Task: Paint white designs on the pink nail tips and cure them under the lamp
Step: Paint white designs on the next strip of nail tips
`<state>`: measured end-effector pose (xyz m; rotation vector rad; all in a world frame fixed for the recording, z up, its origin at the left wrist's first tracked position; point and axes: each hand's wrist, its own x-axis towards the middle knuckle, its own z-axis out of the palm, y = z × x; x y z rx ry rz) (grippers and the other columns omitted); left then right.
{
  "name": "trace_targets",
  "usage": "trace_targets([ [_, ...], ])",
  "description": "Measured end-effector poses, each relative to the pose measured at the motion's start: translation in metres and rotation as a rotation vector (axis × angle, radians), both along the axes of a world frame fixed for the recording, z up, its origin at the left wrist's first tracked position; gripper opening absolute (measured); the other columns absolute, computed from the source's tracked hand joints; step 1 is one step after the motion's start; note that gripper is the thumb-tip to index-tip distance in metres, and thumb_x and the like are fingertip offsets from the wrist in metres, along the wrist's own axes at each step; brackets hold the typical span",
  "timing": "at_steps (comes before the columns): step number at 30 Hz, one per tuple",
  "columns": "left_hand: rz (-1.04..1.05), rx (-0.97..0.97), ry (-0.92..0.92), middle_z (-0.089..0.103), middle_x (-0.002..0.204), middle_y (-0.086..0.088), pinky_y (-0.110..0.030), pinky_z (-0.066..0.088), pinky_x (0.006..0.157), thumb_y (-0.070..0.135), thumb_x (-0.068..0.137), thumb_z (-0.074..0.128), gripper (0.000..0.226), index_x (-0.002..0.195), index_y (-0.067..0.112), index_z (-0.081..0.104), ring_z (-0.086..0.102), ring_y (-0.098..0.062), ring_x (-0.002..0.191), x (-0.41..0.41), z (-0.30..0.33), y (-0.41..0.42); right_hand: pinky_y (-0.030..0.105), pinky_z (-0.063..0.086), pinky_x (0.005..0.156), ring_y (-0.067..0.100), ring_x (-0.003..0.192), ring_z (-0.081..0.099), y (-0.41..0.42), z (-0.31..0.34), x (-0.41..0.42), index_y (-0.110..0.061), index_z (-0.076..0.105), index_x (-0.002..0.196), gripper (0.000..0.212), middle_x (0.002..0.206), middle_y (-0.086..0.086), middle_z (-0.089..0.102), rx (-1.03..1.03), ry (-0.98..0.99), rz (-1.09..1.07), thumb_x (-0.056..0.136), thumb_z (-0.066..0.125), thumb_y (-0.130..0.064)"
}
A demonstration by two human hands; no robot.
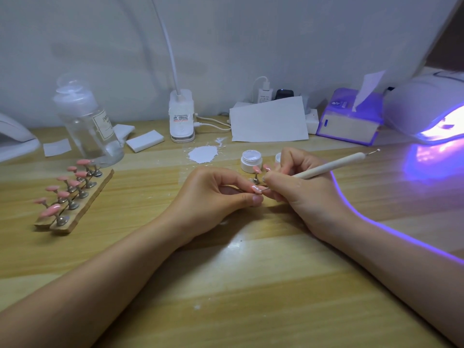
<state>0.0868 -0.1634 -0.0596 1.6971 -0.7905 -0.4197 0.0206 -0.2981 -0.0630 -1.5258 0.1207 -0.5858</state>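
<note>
Both forearms rest on the table (251,285). Left hand (213,194) pinches a pink nail tip (256,189) mid-table; right hand (298,187) grips the white pen (326,168), working end touching the tip from its right, shaft running up-right toward the lit lamp (426,109). Right hand is nearer the lamp.

clear bottle (88,121), tissue box (349,121), white paper (268,121)
</note>
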Motion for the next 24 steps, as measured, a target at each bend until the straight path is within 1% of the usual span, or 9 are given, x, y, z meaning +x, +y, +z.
trace_targets([
  [3,0.006,0.005,0.011,0.073,0.081,-0.013,-0.060,0.045,0.089,0.029,0.057,0.077,0.015,0.070,0.023,0.073,0.063,-0.039,0.096,-0.0004,0.0004,0.0004,0.036,0.045,0.068,0.018,0.065,0.054,0.0002,0.0004,0.0000,-0.020,0.038,0.045,0.046,0.057,0.012,0.040,0.012,0.006,-0.006,0.075,0.059,0.008],
  [6,0.006,0.010,0.011,0.073,0.081,-0.011,-0.057,0.046,0.090,0.020,0.062,0.077,0.009,0.069,0.022,0.073,0.065,-0.032,0.095,0.0002,0.0004,0.0007,0.030,0.045,0.063,0.010,0.056,0.055,-0.0007,-0.0004,0.0007,-0.021,0.039,0.045,0.046,0.053,0.008,0.042,-0.004,0.003,-0.004,0.074,0.060,0.007],
  [9,0.009,0.015,0.006,0.073,0.081,-0.011,-0.057,0.046,0.090,0.015,0.065,0.077,0.009,0.070,0.022,0.073,0.065,-0.033,0.095,0.0003,0.0003,0.0003,0.031,0.047,0.066,0.006,0.055,0.055,-0.0007,-0.0007,0.0008,-0.022,0.039,0.044,0.047,0.051,0.004,0.043,0.000,0.005,0.006,0.074,0.060,0.008],
  [12,0.007,0.003,0.014,0.073,0.081,-0.011,-0.061,0.044,0.089,0.023,0.061,0.078,0.010,0.070,0.023,0.073,0.063,-0.037,0.096,-0.0005,0.0008,-0.0003,0.026,0.047,0.064,0.004,0.050,0.053,-0.0012,-0.0012,0.0012,-0.021,0.038,0.045,0.047,0.051,0.004,0.042,-0.002,-0.006,0.001,0.075,0.060,0.007],
  [16,0.003,-0.019,0.018,0.073,0.081,-0.012,-0.062,0.043,0.089,0.035,0.051,0.075,0.021,0.069,0.025,0.073,0.061,-0.040,0.097,-0.0014,0.0010,-0.0007,0.018,0.051,0.068,0.014,0.053,0.047,-0.0012,-0.0023,0.0019,-0.022,0.038,0.045,0.048,0.045,-0.002,0.044,-0.005,-0.024,0.005,0.076,0.058,0.008],
  [18,-0.002,-0.018,0.009,0.073,0.081,-0.011,-0.061,0.044,0.089,0.036,0.051,0.075,0.022,0.069,0.025,0.073,0.063,-0.037,0.096,-0.0010,0.0007,-0.0008,0.020,0.052,0.070,0.016,0.059,0.050,-0.0014,-0.0023,0.0019,-0.019,0.038,0.047,0.045,0.048,0.001,0.043,0.012,-0.028,-0.003,0.076,0.059,0.008],
  [20,-0.004,-0.017,0.001,0.073,0.080,-0.010,-0.060,0.045,0.089,0.037,0.051,0.075,0.021,0.069,0.026,0.073,0.064,-0.034,0.096,-0.0005,0.0001,-0.0009,0.018,0.052,0.068,0.012,0.055,0.052,-0.0015,-0.0024,0.0021,-0.018,0.038,0.047,0.044,0.047,0.001,0.044,0.008,-0.030,-0.006,0.076,0.059,0.008],
  [22,-0.001,-0.019,-0.001,0.073,0.081,-0.010,-0.060,0.045,0.089,0.037,0.050,0.074,0.021,0.069,0.026,0.073,0.064,-0.035,0.096,-0.0002,-0.0003,-0.0010,0.014,0.050,0.064,0.017,0.053,0.048,-0.0014,-0.0024,0.0021,-0.021,0.038,0.045,0.047,0.045,0.000,0.045,-0.008,-0.034,-0.001,0.075,0.058,0.010],
  [24,-0.003,-0.021,0.002,0.073,0.081,-0.010,-0.060,0.044,0.089,0.037,0.050,0.075,0.022,0.069,0.026,0.073,0.063,-0.037,0.096,-0.0001,-0.0005,-0.0010,0.014,0.050,0.064,0.020,0.058,0.047,-0.0011,-0.0021,0.0019,-0.021,0.038,0.045,0.047,0.047,0.003,0.043,-0.009,-0.035,0.001,0.075,0.057,0.011],
])
